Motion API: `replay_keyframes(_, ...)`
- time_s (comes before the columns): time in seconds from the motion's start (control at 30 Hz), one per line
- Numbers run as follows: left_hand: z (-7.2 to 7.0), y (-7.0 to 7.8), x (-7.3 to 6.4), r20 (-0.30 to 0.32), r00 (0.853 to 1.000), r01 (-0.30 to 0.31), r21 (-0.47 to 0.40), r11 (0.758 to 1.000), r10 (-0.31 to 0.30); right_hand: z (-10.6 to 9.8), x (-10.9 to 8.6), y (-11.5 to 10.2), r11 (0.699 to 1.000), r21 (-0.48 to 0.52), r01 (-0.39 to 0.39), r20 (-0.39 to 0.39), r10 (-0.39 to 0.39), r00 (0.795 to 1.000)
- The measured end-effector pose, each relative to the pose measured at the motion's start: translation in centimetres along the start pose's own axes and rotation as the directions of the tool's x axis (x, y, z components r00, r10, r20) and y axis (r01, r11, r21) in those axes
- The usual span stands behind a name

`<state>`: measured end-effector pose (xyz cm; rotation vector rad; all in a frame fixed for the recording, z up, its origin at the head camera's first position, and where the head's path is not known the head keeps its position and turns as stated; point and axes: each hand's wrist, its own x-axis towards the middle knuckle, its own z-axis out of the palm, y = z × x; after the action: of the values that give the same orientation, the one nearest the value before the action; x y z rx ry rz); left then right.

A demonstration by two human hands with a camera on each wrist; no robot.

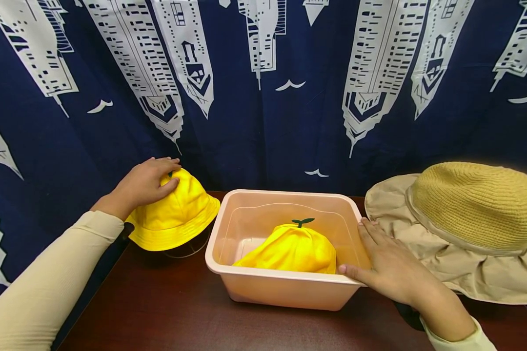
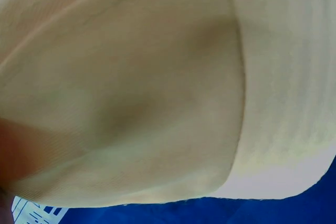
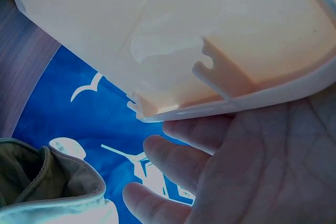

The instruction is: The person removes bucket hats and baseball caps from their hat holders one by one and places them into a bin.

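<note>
A yellow bucket hat (image 1: 175, 214) with a small green sprout sits over a wire stand (image 1: 193, 249) at the left. Over the top of its crown is my left hand (image 1: 147, 180), thumb on the near side and fingers on the far side. Close up, the left wrist view is filled by the hat's crown and brim (image 2: 283, 93). A pale pink plastic basin (image 1: 290, 292) stands mid-table with a second yellow sprout-topped cloth item (image 1: 296, 248) inside. My right hand (image 1: 391, 263) rests along the basin's right rim, fingers extended outside; its palm (image 3: 262, 166) shows in the right wrist view.
To the right is a straw hat (image 1: 478, 209) with a wide beige cloth brim, close to my right hand. Everything stands on a dark brown table (image 1: 180, 307). Behind hangs a navy curtain (image 1: 263, 131) printed with white buildings and birds.
</note>
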<state>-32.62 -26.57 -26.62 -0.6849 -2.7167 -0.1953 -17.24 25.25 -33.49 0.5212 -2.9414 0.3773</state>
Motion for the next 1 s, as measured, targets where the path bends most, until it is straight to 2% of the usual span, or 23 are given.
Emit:
replay_keyframes(0.17, 0.3, -0.1, -0.3, 0.016, 1.000, 0.014, 0.017, 1.000, -0.014, 0.1, 0.1, 0.0, 1.000, -0.001, -0.001, -0.001, 0.001, 1.000)
replay_keyframes(0.3, 0.5, -0.3, -0.6, 0.021, 1.000, 0.003, 0.034, 0.999, -0.003, 0.1, 0.1, -0.1, 1.000, -0.003, 0.000, -0.004, 0.000, 1.000)
replay_keyframes(0.6, 1.2, -0.6, -0.8, -0.094, 0.993, -0.073, 0.031, 0.997, 0.075, 0.0, 0.1, -0.1, 1.000, 0.001, -0.001, -0.002, 0.001, 1.000)
replay_keyframes(1.0, 1.4, 0.0, -0.6, -0.168, 0.983, -0.075, -0.034, 0.997, 0.069, 0.2, 0.1, 0.0, 1.000, 0.000, -0.003, -0.011, 0.003, 1.000)
